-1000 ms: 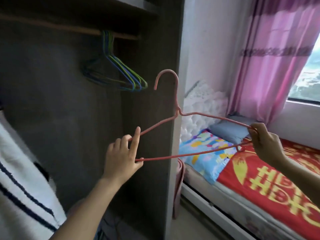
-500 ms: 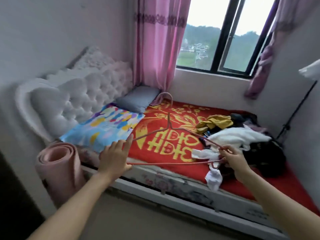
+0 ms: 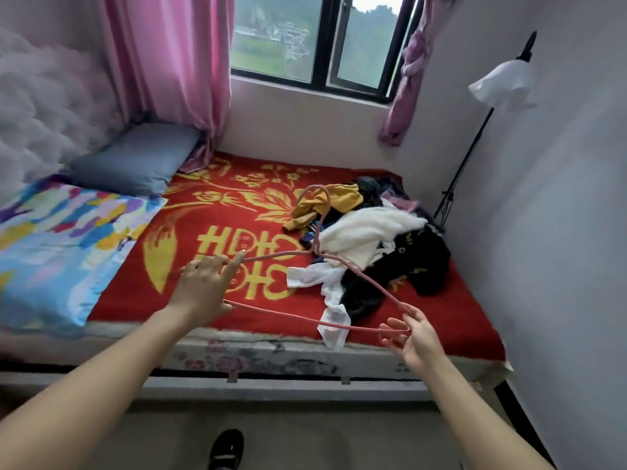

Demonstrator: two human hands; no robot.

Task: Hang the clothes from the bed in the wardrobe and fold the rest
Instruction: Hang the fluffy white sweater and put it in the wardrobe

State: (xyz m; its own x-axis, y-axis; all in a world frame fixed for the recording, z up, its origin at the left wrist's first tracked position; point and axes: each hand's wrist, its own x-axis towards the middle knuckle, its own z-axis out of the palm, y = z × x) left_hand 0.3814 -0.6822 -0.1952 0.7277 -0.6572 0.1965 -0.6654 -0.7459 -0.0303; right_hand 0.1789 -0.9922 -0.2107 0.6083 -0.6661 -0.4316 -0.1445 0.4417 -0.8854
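A pink wire hanger [image 3: 283,312] stretches flat above the bed's front edge, hook pointing toward the window. My left hand [image 3: 203,290] holds its left corner between thumb and fingers. My right hand [image 3: 412,330] holds the right corner, with the other fingers spread. Beyond the hanger, on the red and gold blanket [image 3: 217,232], lies a heap of clothes: a yellow garment [image 3: 339,200], a white garment [image 3: 366,235], black clothes [image 3: 420,256] and a thin white piece [image 3: 334,320] trailing over the bed edge.
A grey pillow [image 3: 135,157] and a colourful pillow [image 3: 57,245] lie at the bed's left, against a white tufted headboard [image 3: 44,106]. Pink curtains [image 3: 169,59] flank the window. A floor lamp [image 3: 502,86] stands in the right corner. My shoe [image 3: 225,449] is on the floor.
My view swung from the wardrobe to the bed. Both hands carried the pink hanger along, lowering it from upright to flat over the bed, closer to the clothes heap.
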